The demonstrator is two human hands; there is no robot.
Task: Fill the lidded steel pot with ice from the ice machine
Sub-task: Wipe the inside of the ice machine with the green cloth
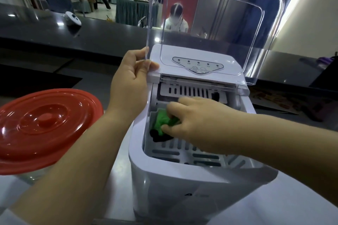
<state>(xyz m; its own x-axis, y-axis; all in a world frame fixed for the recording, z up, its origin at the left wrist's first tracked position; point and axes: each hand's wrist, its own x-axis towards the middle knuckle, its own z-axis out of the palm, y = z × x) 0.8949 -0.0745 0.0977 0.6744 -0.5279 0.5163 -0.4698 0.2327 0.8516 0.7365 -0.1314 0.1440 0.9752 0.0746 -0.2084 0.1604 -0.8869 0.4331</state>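
While a red lid (pixel 43 129) sits near left on the pot, the right hand (pixel 197 124) curls its fingers around a green object (pixel 163 121) inside the white ice machine (pixel 192 151) on the counter (pixel 118 179); farther back, the left hand (pixel 129 80) pinches its raised clear cover (pixel 215 23).

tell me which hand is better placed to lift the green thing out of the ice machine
Right. The right hand is already down inside the ice machine, fingers curled on the green thing. The left hand is busy gripping the edge of the raised clear lid.
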